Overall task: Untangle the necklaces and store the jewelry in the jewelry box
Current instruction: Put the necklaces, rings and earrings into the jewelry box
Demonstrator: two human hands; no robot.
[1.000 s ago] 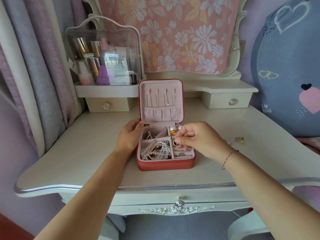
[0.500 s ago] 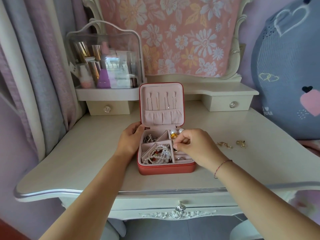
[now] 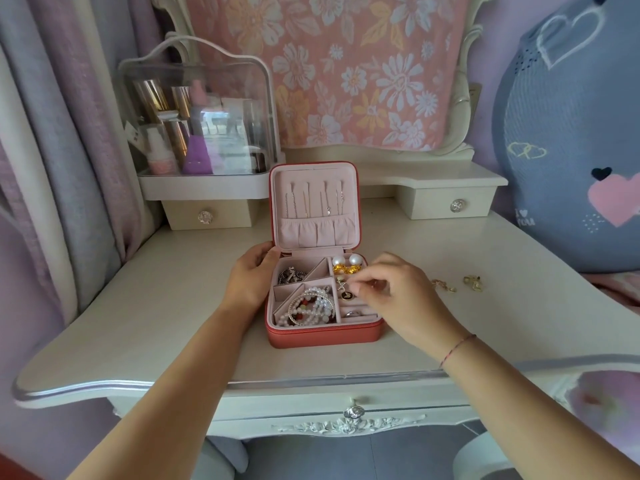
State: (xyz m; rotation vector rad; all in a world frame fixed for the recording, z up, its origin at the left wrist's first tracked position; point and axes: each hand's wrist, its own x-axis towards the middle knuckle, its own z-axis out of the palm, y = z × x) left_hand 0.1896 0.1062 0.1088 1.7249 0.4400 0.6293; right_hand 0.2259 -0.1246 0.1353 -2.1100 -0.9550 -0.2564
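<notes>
- Head view: a red box (image 3: 325, 336) stands open at the centre of the frame on a white table (image 3: 138, 306), its lid (image 3: 313, 206) upright at the back.
- Thin chains (image 3: 308, 202) hang in a row inside the lid, above a gathered pink pocket.
- The left hand (image 3: 251, 282) grips the box's left side, with the palm against the wall and the thumb up by the foot of the lid.
- The right hand (image 3: 398, 292) hovers over the right-hand compartments with its fingers curled, thumb and forefinger drawn together.
- A black pendant (image 3: 346, 295) lies in the middle right compartment, just left of those fingertips. Its fine chain runs up toward them, but I cannot tell whether the pinch holds the chain or nothing.
- Two pearls (image 3: 348, 260) sit in the upper right compartment, on top of a gold trinket (image 3: 344, 270).
- Bead bracelets (image 3: 311, 306) fill the lower left compartment, and dark silver jewelry (image 3: 291, 274) lies in the upper left one.
- A ring (image 3: 351, 313) sits in the lower right slot.
- Two gold pieces (image 3: 445, 285) lie on the table right of the box, near each other and well apart from it.
- A clear case (image 3: 197, 116) of bottles stands at upper left on a small drawer shelf.
- A floral cloth (image 3: 329, 64) hangs at upper centre.
- A blue cushion (image 3: 568, 133) leans at the right edge.
</notes>
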